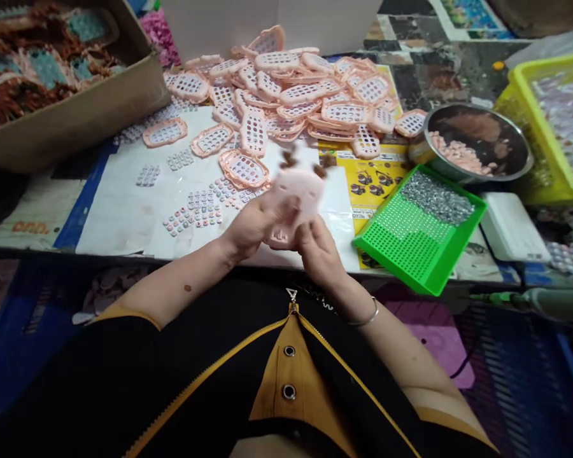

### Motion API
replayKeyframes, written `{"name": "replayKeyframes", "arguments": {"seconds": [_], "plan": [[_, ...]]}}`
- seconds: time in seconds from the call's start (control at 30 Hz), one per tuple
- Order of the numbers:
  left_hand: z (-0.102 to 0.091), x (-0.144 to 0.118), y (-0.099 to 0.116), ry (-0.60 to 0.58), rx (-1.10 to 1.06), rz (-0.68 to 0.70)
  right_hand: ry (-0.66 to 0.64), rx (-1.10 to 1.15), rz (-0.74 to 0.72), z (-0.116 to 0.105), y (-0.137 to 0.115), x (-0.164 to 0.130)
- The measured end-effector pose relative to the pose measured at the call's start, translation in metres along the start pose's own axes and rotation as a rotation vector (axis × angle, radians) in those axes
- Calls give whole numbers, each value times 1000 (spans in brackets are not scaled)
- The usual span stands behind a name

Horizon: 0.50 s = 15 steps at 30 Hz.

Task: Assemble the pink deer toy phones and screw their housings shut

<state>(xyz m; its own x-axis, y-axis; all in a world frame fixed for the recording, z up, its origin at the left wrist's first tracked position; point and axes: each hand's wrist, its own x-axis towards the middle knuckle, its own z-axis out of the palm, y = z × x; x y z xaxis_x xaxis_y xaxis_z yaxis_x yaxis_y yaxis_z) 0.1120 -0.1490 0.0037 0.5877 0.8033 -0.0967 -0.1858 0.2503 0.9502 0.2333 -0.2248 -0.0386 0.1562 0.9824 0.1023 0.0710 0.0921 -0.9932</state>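
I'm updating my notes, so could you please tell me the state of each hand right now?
Left hand: closed, holding the pink plastic piece by its left side.
Right hand: closed, holding the same piece at its lower right edge.

Room to pass, apparently, over the white sheet (112, 213) at left — pink casings (305, 93) block behind; green tray (403, 248) bars the right.
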Motion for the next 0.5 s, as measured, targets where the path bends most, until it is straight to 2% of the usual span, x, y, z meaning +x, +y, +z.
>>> {"name": "replayKeyframes", "arguments": {"seconds": [0.1, 0.23, 0.37, 0.5], "plan": [[-3, 0, 2, 48, -296, 1, -101, -337, -132, 5, -18, 1], [-4, -4, -1, 46, -317, -8, -129, -665, -229, 12, -28, -3], [1, -6, -4, -7, -288, -9, -129, -795, -259, 10, -28, -6], [8, -1, -4, -7, -297, -79, -216, -789, -185, -16, -26, -13]]}}
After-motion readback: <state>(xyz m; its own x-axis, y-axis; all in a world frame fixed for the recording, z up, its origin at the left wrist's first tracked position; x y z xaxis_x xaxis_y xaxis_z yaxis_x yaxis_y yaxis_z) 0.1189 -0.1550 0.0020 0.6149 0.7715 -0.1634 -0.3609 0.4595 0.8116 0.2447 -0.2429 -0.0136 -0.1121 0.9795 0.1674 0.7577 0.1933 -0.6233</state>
